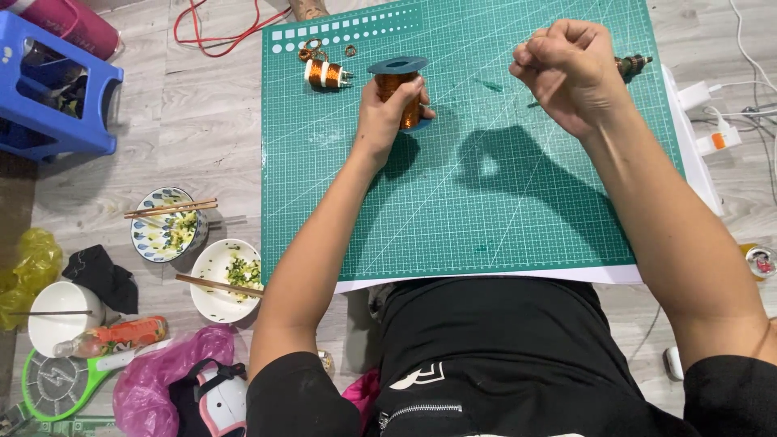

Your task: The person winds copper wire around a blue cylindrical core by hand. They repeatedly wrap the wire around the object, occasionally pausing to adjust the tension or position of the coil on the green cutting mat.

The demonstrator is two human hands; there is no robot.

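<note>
My left hand (387, 109) grips a spool of copper wire (398, 91) with blue flanges, standing upright on the green cutting mat (453, 210). Raised above the mat's far right, my right hand (566, 69) is closed in a fist; whether it pinches the fine wire I cannot tell. A small motor-like part (633, 65) with copper windings shows just behind that fist. A small copper coil with white bands (326, 74) lies on the mat left of the spool, with small copper rings (311, 50) beside it.
On the floor at left are a blue plastic stool (57, 89), two bowls with chopsticks (170, 222) (227, 279), a white cup (61, 320), a bottle (113, 336), plastic bags and a green racket-shaped swatter (57, 380). Red cable (218, 28) lies at top. White chargers (712, 121) sit at right.
</note>
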